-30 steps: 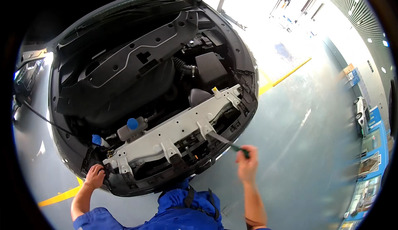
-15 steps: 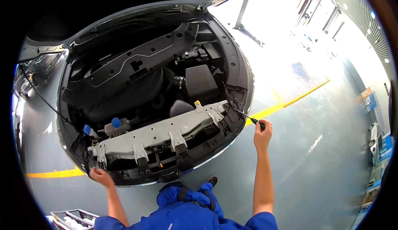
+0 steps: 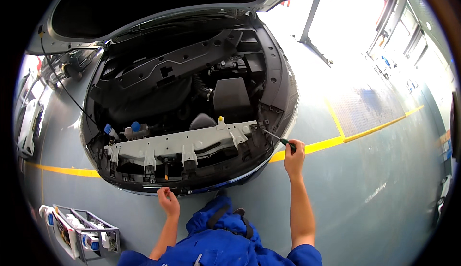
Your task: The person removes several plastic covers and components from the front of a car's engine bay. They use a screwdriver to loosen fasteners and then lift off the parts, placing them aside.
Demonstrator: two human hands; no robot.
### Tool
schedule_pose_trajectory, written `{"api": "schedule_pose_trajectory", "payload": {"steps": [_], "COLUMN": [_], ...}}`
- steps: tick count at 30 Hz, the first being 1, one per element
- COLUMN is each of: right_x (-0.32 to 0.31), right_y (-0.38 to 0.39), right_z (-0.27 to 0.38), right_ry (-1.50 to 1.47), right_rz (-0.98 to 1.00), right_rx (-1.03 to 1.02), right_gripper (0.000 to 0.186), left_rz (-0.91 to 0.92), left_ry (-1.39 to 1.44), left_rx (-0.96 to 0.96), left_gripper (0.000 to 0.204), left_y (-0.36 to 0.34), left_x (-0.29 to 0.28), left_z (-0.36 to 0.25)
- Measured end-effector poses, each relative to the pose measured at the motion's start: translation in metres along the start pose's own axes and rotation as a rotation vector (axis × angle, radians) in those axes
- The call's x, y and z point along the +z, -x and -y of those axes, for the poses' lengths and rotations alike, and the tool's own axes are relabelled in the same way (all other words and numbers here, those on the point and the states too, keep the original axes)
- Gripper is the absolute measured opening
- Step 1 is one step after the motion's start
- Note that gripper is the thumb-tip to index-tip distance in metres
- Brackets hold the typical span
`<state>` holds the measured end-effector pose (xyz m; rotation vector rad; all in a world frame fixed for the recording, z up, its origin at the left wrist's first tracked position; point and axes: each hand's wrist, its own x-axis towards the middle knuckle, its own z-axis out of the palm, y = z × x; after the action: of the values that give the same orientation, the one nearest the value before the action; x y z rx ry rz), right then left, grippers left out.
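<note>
My right hand (image 3: 294, 161) is closed round the dark green and black handle of a screwdriver (image 3: 286, 143). Its thin metal shaft points up and left, with the tip at the black plastic trim (image 3: 261, 132) by the car's right front corner. Just off the front edge of the bumper, near its middle, hangs my left hand (image 3: 168, 202) with curled fingers; anything between them is too small to make out. Behind the bumper runs a pale metal crossbeam (image 3: 168, 144) with bracket legs. Black covers fill the engine bay (image 3: 158, 91) beyond it.
The raised hood (image 3: 158, 7) hangs over the far side. Two blue caps (image 3: 136, 126) sit at the left of the bay. A wheeled cart (image 3: 91, 230) with bottles stands lower left. A yellow-edged floor grate (image 3: 370, 115) and lift post (image 3: 312, 14) are to the right.
My left hand has moved right, from the bumper's left corner toward its middle. The screwdriver stays in my right hand at the right corner. The whole view has shifted, showing more of the cart.
</note>
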<state>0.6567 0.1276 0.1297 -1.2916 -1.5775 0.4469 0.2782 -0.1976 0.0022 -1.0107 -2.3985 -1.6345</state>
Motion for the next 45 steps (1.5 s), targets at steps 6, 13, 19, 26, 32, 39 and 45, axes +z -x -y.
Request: {"api": "schedule_pose_trajectory", "payload": {"steps": [6,13,19,26,32,39,45], "right_x": [-0.004,-0.014,-0.014,0.019,0.029,0.048,0.061], "right_y": [-0.008,-0.025,-0.091,-0.173,-0.200,-0.237,-0.246], "right_z": [-0.022,-0.021,0.025,0.075,0.072,0.079,0.071], "right_ry": [-0.056,0.022,0.191,0.774,0.653,0.451,0.718], "right_rz": [0.057,0.151,0.400,0.760,0.899,1.085,1.081], "right_rx": [0.013,-0.060,-0.253,-0.345,-0.536,-0.827,-0.858], "right_gripper": [0.012,0.015,0.018,0.025,0.026,0.038,0.023], "left_rz": [0.083,0.340,0.556,0.560,0.540,0.536,0.515], "left_ry": [0.107,0.214,0.215,0.078,0.022,0.011,0.028], "left_rx": [-0.022,0.163,0.383,0.416,0.430,0.387,0.378], "left_gripper": [0.010,0.012,0.015,0.033,0.038,0.037,0.037], "left_y": [0.015,-0.001,-0.032,-0.054,-0.051,-0.056,-0.054], "left_x": [0.056,0.160,0.288,0.404,0.416,0.409,0.414], "left_z": [-0.050,-0.129,-0.188,-0.205,-0.206,-0.200,-0.199]}}
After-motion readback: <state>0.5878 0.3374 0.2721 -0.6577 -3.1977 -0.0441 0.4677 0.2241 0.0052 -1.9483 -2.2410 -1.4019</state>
